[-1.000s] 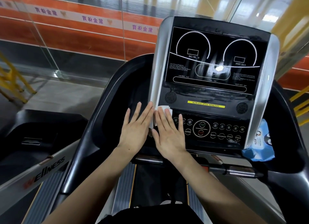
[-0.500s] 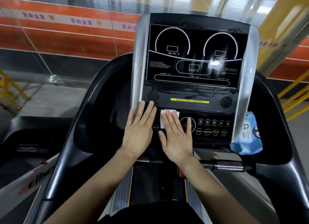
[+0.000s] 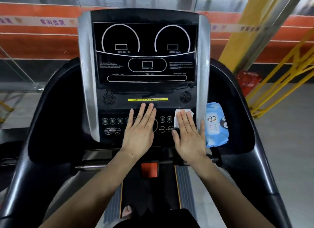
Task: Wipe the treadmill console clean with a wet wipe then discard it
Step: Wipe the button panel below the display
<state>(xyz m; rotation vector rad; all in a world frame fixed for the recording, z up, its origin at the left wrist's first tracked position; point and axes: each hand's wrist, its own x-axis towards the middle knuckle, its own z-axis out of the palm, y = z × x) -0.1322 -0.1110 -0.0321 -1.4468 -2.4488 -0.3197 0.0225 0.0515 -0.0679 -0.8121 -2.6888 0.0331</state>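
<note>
right hand (image 3: 188, 134) flat, pressing wet wipe (image 3: 182, 113) on console (image 3: 146, 91) | left hand (image 3: 141, 129) flat, empty

Most of the wet wipe (image 3: 184, 112) lies hidden under the flat fingers of the right hand (image 3: 189, 134), only its upper edge showing. The left hand (image 3: 140, 129) covers the round middle button and some small buttons of the console (image 3: 146, 91). Button labels and screen text are too blurred to read. The blue wipe pack (image 3: 216, 125) is partly hidden behind the console's silver side.
</note>
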